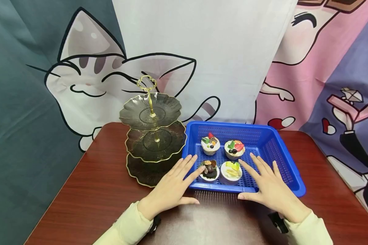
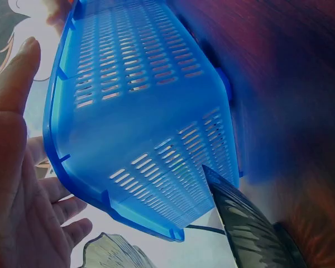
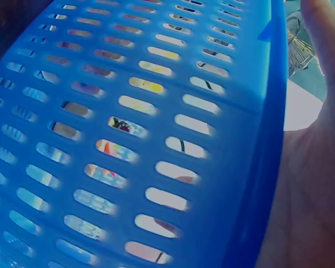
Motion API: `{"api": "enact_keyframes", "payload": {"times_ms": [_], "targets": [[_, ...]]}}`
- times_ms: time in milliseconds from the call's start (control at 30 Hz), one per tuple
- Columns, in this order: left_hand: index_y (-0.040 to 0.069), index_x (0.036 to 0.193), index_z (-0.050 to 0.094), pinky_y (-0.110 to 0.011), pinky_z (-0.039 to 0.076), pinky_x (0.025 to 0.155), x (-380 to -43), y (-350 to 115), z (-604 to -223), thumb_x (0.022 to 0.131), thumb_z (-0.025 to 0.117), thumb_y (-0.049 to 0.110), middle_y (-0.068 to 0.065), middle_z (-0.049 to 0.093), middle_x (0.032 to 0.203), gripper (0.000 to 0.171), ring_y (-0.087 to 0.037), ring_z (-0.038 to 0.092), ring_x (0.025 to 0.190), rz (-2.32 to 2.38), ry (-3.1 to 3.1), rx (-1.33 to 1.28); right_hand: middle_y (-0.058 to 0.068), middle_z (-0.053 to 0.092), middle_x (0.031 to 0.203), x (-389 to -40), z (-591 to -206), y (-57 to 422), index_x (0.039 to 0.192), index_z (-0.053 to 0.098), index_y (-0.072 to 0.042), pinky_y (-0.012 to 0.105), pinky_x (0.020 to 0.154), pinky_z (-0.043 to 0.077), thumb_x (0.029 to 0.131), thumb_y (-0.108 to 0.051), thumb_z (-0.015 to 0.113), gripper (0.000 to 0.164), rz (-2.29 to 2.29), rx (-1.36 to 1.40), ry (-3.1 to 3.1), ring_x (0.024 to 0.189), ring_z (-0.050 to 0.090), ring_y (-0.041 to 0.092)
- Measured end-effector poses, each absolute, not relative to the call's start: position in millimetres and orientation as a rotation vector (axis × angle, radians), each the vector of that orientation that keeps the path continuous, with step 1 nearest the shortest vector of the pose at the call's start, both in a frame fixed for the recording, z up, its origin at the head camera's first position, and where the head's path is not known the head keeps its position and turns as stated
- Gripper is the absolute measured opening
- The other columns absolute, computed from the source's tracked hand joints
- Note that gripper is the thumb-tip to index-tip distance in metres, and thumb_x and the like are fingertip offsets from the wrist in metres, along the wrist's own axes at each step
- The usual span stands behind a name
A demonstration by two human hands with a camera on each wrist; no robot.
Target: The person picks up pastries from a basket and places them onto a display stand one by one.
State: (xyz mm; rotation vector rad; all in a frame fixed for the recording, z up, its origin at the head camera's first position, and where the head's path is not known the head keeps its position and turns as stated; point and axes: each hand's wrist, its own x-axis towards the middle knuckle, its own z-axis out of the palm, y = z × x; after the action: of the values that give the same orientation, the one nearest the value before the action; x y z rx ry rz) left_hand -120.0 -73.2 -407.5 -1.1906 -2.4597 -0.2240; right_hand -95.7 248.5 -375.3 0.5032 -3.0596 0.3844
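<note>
A blue plastic basket (image 1: 280,156) with slotted walls holds several small cupcakes. At its near side are one with a dark chocolate topping (image 1: 210,171) and one with yellow fruit (image 1: 231,172); behind them stand a strawberry-topped one (image 1: 234,149) and another fruit-topped one (image 1: 210,145). My left hand (image 1: 171,189) is held with straight, spread fingers over the basket's near left corner, a finger overlapping the chocolate cupcake in the head view. Over the near right side, my right hand (image 1: 270,185) spreads its fingers likewise. Neither hand grips anything. Both wrist views show the basket wall beside the palms.
Left of the basket, close to its wall, stands a three-tier dark cake stand (image 1: 156,141) with gold rims and a gold ring handle (image 1: 147,82). All rests on a reddish-brown table (image 1: 89,190). A cartoon-printed cloth (image 1: 220,51) hangs behind.
</note>
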Motion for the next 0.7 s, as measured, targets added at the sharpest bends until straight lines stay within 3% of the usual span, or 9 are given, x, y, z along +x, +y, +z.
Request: {"api": "enact_keyframes", "payload": {"times_ms": [200,700], "targets": [[0.015,0.149,0.033,-0.038,0.029,0.121,-121,-73,-407,0.077,0.068,0.063,-0.014,0.031,0.156,0.094,-0.028,0.031,0.145,-0.233,-2.428,-1.175,0.021,0.028,0.154,-100,-367,250,0.151,0.03,-0.026,0.074,0.113,0.009,0.074,-0.07,0.063,0.095,0.352,0.546,-3.028,0.14,0.026,0.046],[0.007,0.138,0.049,-0.037,0.039,0.115,-132,-79,-412,0.081,0.068,0.053,-0.013,0.051,0.141,0.075,-0.026,0.046,0.134,-0.249,-2.285,-1.217,0.021,0.034,0.151,-110,-347,253,0.149,0.034,-0.02,0.069,0.107,0.032,0.082,-0.061,0.062,0.084,0.295,0.63,-3.009,0.134,0.037,0.048]]}}
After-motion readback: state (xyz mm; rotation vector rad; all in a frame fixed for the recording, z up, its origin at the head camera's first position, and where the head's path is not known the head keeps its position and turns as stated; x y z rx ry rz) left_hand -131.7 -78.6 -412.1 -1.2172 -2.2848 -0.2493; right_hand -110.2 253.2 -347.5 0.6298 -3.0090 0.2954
